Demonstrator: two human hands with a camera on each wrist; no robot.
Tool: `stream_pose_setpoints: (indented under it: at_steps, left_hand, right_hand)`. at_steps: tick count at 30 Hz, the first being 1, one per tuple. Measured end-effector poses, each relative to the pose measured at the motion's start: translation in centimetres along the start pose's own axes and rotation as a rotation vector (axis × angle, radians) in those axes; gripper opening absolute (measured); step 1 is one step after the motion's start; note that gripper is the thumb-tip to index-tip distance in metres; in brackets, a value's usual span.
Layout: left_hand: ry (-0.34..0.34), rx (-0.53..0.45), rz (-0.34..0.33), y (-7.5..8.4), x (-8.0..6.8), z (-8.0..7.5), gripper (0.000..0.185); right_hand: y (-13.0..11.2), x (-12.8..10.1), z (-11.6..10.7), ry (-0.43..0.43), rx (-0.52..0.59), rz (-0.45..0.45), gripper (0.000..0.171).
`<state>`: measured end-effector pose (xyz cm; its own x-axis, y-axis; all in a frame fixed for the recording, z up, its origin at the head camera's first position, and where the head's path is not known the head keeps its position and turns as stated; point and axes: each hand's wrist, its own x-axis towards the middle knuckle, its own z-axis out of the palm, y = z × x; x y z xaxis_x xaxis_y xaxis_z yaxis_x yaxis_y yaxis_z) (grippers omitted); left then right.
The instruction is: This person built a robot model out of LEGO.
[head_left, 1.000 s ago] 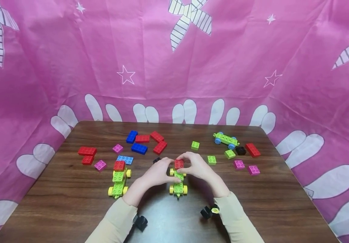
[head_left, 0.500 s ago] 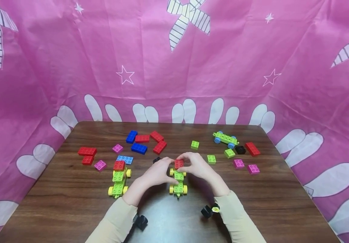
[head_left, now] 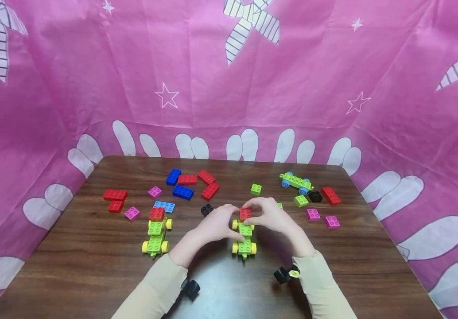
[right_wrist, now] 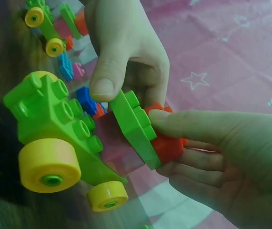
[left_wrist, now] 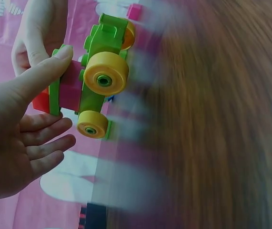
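In the head view, a toy car with yellow wheels (head_left: 245, 247) stands between both hands. Its bright green wheeled base carries a pink brick (right_wrist: 116, 148), a green brick (right_wrist: 135, 130) over that, and a red brick (right_wrist: 168, 147) on top. My left hand (head_left: 215, 225) grips the car from the left, its thumb on the green brick's edge. From the right, my right hand (head_left: 273, 218) pinches the red brick between thumb and fingers. The hands nearly meet around the red brick. A similar yellow-wheeled car (head_left: 155, 243), also topped with red, stands to the left.
Red bricks (head_left: 115, 195) and blue bricks (head_left: 183, 192) lie at the back left, with a black brick (head_left: 207, 209) near my left hand. A green chassis with blue wheels (head_left: 296, 181), small green bricks (head_left: 301, 201) and pink bricks (head_left: 332, 221) lie at the right.
Both hands and the car between them have shifted a little to the right. More of the black brick shows now, and my right hand covers most of one small green brick.
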<state>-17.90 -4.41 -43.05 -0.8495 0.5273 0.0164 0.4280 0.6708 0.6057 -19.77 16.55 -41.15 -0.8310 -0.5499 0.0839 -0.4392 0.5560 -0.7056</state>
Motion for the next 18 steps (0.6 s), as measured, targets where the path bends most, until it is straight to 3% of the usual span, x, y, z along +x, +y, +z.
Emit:
stream_pose_setpoints:
  at_steps: [6,18]
  left_hand:
    - [0.013,0.037,0.04,1.4,1.3,1.3,0.078]
    - [0.016,0.05,0.053,4.2,4.0,4.0,0.075]
  right_hand:
    - [1.6,-1.2,-1.8,-0.017,0.027,-0.023,0.032]
    - [4.2,-3.1,-4.8,-0.073,0.0,0.018,0.03]
